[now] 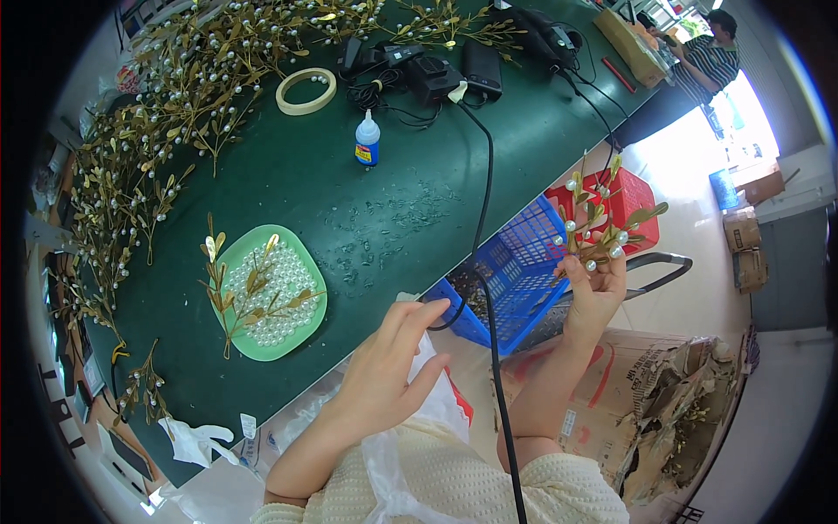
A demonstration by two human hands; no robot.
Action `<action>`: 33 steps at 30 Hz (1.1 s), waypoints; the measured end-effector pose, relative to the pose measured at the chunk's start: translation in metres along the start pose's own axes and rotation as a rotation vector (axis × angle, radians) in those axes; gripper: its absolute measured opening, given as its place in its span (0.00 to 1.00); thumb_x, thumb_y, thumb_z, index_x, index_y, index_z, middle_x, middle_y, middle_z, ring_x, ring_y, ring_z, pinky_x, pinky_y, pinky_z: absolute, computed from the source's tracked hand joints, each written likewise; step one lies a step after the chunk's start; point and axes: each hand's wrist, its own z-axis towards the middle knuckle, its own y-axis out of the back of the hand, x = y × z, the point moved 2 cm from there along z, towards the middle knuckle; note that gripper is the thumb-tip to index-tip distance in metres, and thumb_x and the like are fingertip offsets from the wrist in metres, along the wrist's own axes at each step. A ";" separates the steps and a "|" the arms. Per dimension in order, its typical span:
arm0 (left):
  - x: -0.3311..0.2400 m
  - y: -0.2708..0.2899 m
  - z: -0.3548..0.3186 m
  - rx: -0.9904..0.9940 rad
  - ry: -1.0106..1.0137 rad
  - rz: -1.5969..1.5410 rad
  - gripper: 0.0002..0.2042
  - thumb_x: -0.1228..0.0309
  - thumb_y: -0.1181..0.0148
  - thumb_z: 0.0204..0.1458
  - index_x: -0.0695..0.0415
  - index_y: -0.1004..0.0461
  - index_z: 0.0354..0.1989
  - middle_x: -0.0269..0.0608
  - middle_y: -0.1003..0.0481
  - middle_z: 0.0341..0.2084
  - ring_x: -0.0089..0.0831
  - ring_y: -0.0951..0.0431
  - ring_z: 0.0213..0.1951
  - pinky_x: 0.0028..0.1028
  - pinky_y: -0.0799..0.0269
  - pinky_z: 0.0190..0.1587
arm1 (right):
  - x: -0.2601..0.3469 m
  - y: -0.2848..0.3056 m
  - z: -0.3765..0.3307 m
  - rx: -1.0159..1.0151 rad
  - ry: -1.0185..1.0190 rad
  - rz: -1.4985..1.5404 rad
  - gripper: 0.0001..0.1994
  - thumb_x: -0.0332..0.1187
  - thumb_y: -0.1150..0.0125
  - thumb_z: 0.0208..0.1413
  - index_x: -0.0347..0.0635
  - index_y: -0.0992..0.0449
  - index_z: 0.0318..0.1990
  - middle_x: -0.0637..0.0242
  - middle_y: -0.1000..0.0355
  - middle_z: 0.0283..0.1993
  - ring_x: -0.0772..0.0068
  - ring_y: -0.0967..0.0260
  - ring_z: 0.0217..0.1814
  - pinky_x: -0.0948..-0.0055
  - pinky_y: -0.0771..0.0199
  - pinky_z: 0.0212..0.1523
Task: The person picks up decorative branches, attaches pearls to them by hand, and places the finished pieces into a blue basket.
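Observation:
My right hand (pixel 597 295) is raised at the right, beyond the table edge. Its fingers pinch a gold leaf sprig (pixel 597 218) with white pearl beads on it. Over the near table edge is my left hand (pixel 390 365), with fingers stretched and thumb apart, holding nothing. Its fingertips are near a black cable (pixel 484 218). To its left, a green dish (pixel 318 316) holds many loose pearl beads (pixel 281 284). Across the dish lies a gold sprig (pixel 253 295). Farther back a small glue bottle (pixel 367 141) with a blue label stands upright on the green table (pixel 288 192).
Beaded gold sprigs (pixel 175 105) heap along the far left. A tape roll (pixel 305 91) and black devices (pixel 428 79) lie at the back. Beside the table are a blue basket (pixel 524 249), a red basket (pixel 642 205) and a torn carton (pixel 602 393). Another person (pixel 707 65) stands far right.

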 end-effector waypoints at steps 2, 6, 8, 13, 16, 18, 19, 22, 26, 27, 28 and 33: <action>0.001 0.000 0.000 -0.002 -0.006 0.000 0.25 0.78 0.43 0.44 0.57 0.39 0.54 0.45 0.35 0.42 0.31 0.32 0.28 0.26 0.32 0.33 | 0.003 -0.003 -0.002 0.006 0.080 -0.087 0.24 0.19 0.34 0.40 0.33 0.36 0.47 0.61 0.29 0.38 0.71 0.29 0.40 0.76 0.24 0.36; 0.001 0.000 0.000 -0.002 -0.006 -0.004 0.25 0.78 0.43 0.44 0.57 0.39 0.54 0.45 0.35 0.42 0.30 0.32 0.28 0.26 0.32 0.33 | 0.008 -0.008 -0.006 0.007 0.156 -0.213 0.22 0.17 0.35 0.39 0.36 0.35 0.44 0.62 0.28 0.37 0.73 0.28 0.39 0.79 0.27 0.40; 0.002 0.000 -0.001 0.000 0.000 -0.002 0.26 0.78 0.43 0.44 0.57 0.39 0.54 0.45 0.35 0.42 0.30 0.32 0.28 0.26 0.32 0.33 | 0.010 -0.009 -0.009 0.012 0.177 -0.243 0.22 0.17 0.35 0.38 0.36 0.35 0.44 0.62 0.28 0.37 0.73 0.28 0.39 0.78 0.28 0.39; 0.002 0.001 -0.001 0.009 0.020 -0.012 0.26 0.78 0.43 0.44 0.56 0.39 0.55 0.45 0.35 0.41 0.30 0.32 0.29 0.26 0.32 0.33 | 0.009 -0.006 -0.010 0.034 0.267 -0.332 0.24 0.20 0.34 0.39 0.36 0.37 0.46 0.62 0.27 0.38 0.73 0.28 0.38 0.78 0.26 0.40; 0.003 0.001 -0.001 0.014 0.021 -0.006 0.26 0.78 0.43 0.44 0.56 0.39 0.55 0.45 0.35 0.41 0.30 0.32 0.29 0.26 0.32 0.33 | 0.007 -0.005 -0.011 0.018 0.271 -0.356 0.24 0.20 0.34 0.39 0.36 0.37 0.46 0.62 0.27 0.38 0.74 0.28 0.38 0.78 0.27 0.40; 0.003 0.002 -0.001 0.013 0.021 -0.008 0.26 0.78 0.43 0.44 0.57 0.39 0.55 0.45 0.35 0.41 0.30 0.32 0.29 0.26 0.32 0.33 | 0.008 -0.007 -0.011 0.003 0.239 -0.336 0.24 0.20 0.32 0.37 0.37 0.36 0.44 0.63 0.27 0.38 0.74 0.28 0.39 0.78 0.28 0.40; 0.003 0.002 -0.001 0.012 0.021 -0.008 0.26 0.78 0.43 0.44 0.57 0.39 0.55 0.44 0.35 0.41 0.30 0.32 0.29 0.26 0.33 0.33 | 0.008 -0.008 -0.011 -0.012 0.207 -0.315 0.23 0.21 0.31 0.36 0.38 0.35 0.42 0.63 0.27 0.37 0.75 0.29 0.39 0.78 0.29 0.40; 0.003 0.003 -0.002 0.014 0.025 -0.013 0.26 0.78 0.43 0.44 0.57 0.39 0.55 0.44 0.35 0.41 0.30 0.32 0.29 0.26 0.33 0.34 | 0.006 -0.008 -0.009 -0.001 0.209 -0.303 0.22 0.20 0.33 0.38 0.36 0.35 0.43 0.62 0.28 0.38 0.75 0.29 0.40 0.78 0.28 0.39; 0.000 0.008 -0.007 0.012 0.038 -0.020 0.26 0.78 0.43 0.44 0.58 0.39 0.55 0.44 0.35 0.41 0.30 0.33 0.29 0.25 0.33 0.34 | -0.030 0.003 0.005 -0.090 0.074 -0.037 0.18 0.21 0.38 0.46 0.35 0.36 0.45 0.62 0.29 0.36 0.75 0.30 0.32 0.79 0.28 0.31; -0.002 0.011 -0.009 0.022 0.069 -0.050 0.25 0.79 0.43 0.44 0.58 0.39 0.54 0.44 0.35 0.40 0.28 0.33 0.29 0.24 0.33 0.34 | -0.044 0.009 0.008 -0.119 0.007 0.031 0.17 0.23 0.39 0.48 0.36 0.35 0.46 0.63 0.29 0.34 0.76 0.32 0.29 0.78 0.29 0.29; -0.002 0.013 -0.011 0.033 0.098 -0.081 0.25 0.80 0.44 0.43 0.59 0.38 0.54 0.43 0.35 0.40 0.27 0.33 0.29 0.24 0.34 0.34 | -0.064 0.018 0.010 -0.175 -0.096 0.033 0.16 0.26 0.39 0.49 0.38 0.34 0.45 0.65 0.29 0.34 0.77 0.32 0.29 0.78 0.28 0.28; 0.012 0.039 -0.042 -0.201 0.120 -0.026 0.23 0.82 0.46 0.41 0.61 0.35 0.50 0.41 0.31 0.35 0.24 0.34 0.27 0.22 0.35 0.33 | -0.180 0.056 -0.018 -0.348 -0.543 0.003 0.14 0.33 0.35 0.47 0.43 0.30 0.41 0.70 0.29 0.32 0.80 0.32 0.29 0.80 0.28 0.26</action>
